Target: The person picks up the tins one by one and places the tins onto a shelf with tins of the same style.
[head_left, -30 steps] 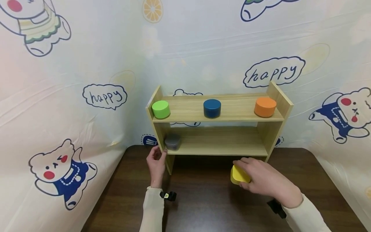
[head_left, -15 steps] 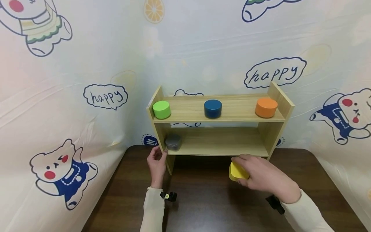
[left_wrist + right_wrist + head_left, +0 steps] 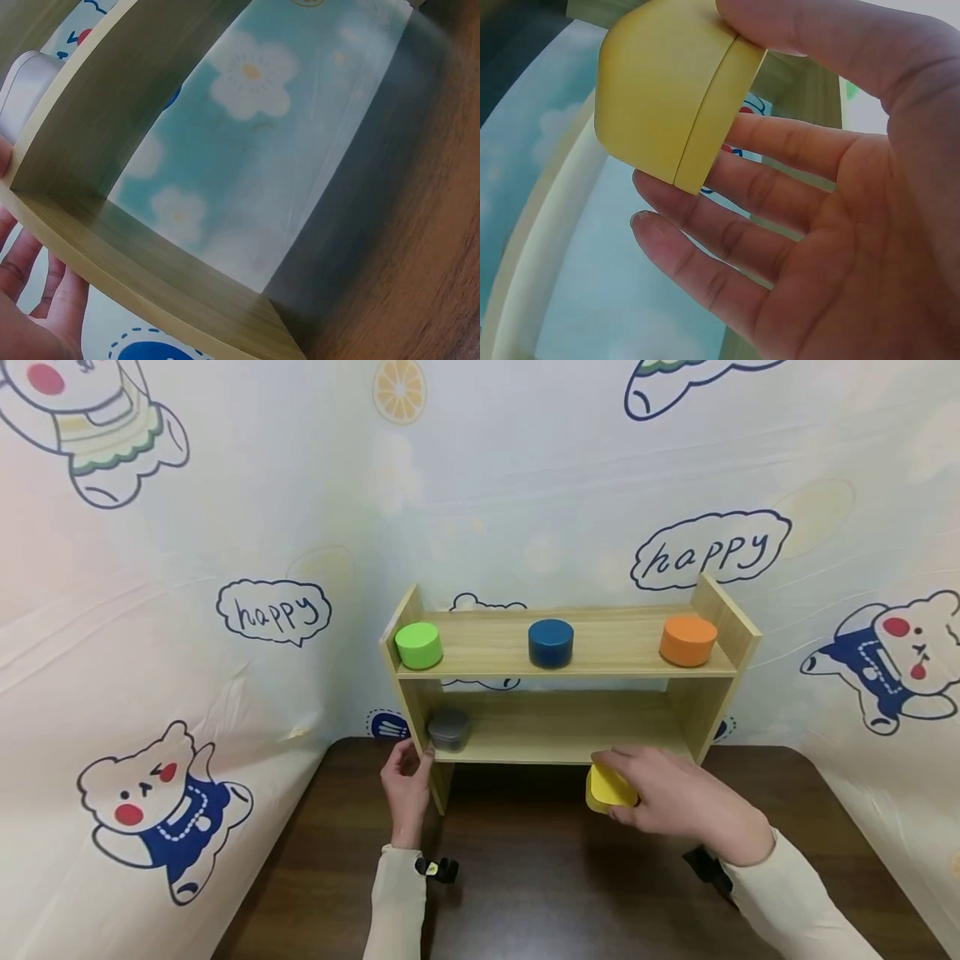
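My right hand (image 3: pixel 678 797) holds a yellow rounded-square lidded box (image 3: pixel 611 787) in front of the wooden shelf's lower board. In the right wrist view the thumb presses one side of the yellow box (image 3: pixel 664 90), with fingers behind it and a lid seam showing. My left hand (image 3: pixel 407 785) grips the left side panel of the wooden shelf (image 3: pixel 566 752), thumb at the front edge and fingers along the outside. Close to that thumb, a grey rounded-square box (image 3: pixel 448 729) sits at the left end of the lower board.
On the upper board stand a green round tin (image 3: pixel 418 645) at left, a blue round tin (image 3: pixel 551 643) mid-board and an orange round tin (image 3: pixel 687 641) at right. The shelf rests on a dark wooden table (image 3: pixel 517 885), with a printed cloth (image 3: pixel 525 485) behind.
My right hand has moved the yellow box slightly left and up, nearer the lower board. The left hand stays at the side panel, and the shelf stands as before.
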Tool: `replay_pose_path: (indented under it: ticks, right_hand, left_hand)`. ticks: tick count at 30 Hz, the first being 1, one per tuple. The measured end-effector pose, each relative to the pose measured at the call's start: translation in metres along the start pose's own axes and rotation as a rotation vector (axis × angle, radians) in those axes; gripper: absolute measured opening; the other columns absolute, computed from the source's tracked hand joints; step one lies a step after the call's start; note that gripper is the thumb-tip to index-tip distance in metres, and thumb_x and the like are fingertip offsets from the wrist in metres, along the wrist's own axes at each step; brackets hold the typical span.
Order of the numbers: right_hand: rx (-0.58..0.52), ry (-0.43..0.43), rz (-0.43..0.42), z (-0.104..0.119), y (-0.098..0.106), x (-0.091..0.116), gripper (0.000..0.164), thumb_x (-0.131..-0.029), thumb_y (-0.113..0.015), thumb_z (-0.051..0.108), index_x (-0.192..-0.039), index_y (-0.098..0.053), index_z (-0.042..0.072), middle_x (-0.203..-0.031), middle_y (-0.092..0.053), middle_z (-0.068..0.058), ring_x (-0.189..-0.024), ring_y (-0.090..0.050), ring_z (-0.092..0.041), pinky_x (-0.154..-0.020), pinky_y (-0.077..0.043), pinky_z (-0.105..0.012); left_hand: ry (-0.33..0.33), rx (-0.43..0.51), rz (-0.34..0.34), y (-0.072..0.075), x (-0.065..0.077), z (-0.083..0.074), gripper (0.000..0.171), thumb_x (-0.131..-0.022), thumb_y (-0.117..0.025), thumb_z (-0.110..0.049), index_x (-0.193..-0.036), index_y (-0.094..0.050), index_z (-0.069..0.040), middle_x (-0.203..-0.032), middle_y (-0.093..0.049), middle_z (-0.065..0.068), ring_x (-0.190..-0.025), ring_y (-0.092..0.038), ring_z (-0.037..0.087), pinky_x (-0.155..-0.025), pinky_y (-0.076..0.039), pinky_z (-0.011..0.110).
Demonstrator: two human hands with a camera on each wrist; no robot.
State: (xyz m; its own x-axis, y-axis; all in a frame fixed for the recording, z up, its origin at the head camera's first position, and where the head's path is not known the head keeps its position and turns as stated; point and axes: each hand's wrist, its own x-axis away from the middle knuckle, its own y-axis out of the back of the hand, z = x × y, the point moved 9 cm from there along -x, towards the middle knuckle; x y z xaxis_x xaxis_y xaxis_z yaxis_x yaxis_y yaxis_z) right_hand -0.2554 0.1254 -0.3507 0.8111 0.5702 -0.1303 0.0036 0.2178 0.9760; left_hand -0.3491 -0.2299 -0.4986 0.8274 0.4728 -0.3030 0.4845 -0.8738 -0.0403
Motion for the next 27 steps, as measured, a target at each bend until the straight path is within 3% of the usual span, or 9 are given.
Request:
replay_pose_path:
  ticks: [10, 15, 23, 27]
  right_hand:
    - [-0.012, -0.012, 0.010, 0.002, 0.007, -0.009, 0.054, -0.081, -0.087, 0.024, -0.129, -0.067, 0.008, -0.108, -0.070, 0.000, -0.083, -0.059, -0.012, -0.069, -0.052, -0.034]
    - [0.007, 0.002, 0.002, 0.005, 0.008, -0.016, 0.051, -0.081, -0.086, 0.025, -0.127, -0.068, 0.010, -0.104, -0.068, 0.002, -0.081, -0.058, -0.011, -0.068, -0.051, -0.033]
    - [0.024, 0.013, 0.000, 0.007, 0.009, -0.026, 0.051, -0.081, -0.086, 0.023, -0.126, -0.068, 0.008, -0.106, -0.069, -0.001, -0.082, -0.059, -0.014, -0.074, -0.055, -0.036]
    - [0.022, 0.017, 0.011, 0.007, 0.009, -0.031, 0.050, -0.082, -0.086, 0.022, -0.125, -0.068, 0.007, -0.105, -0.069, -0.002, -0.082, -0.059, -0.014, -0.073, -0.055, -0.036]
  left_hand:
    - [0.023, -0.011, 0.025, -0.001, -0.001, 0.000, 0.025, -0.094, -0.071, -0.003, -0.118, -0.071, 0.003, -0.112, -0.072, 0.023, -0.097, -0.066, 0.014, -0.083, -0.055, 0.027]
    - [-0.006, -0.004, 0.005, 0.001, 0.001, -0.002, 0.022, -0.093, -0.074, -0.006, -0.115, -0.073, -0.003, -0.109, -0.073, 0.016, -0.095, -0.066, 0.012, -0.083, -0.054, 0.025]
    - [-0.007, 0.002, -0.003, 0.002, 0.001, -0.002, 0.023, -0.092, -0.074, -0.005, -0.115, -0.073, -0.004, -0.100, -0.073, -0.004, -0.094, -0.065, 0.012, -0.080, -0.055, 0.024]
    - [-0.004, 0.013, -0.007, 0.001, 0.000, -0.002, 0.023, -0.092, -0.074, -0.004, -0.115, -0.074, -0.002, -0.100, -0.074, -0.003, -0.094, -0.066, 0.012, -0.078, -0.054, 0.020]
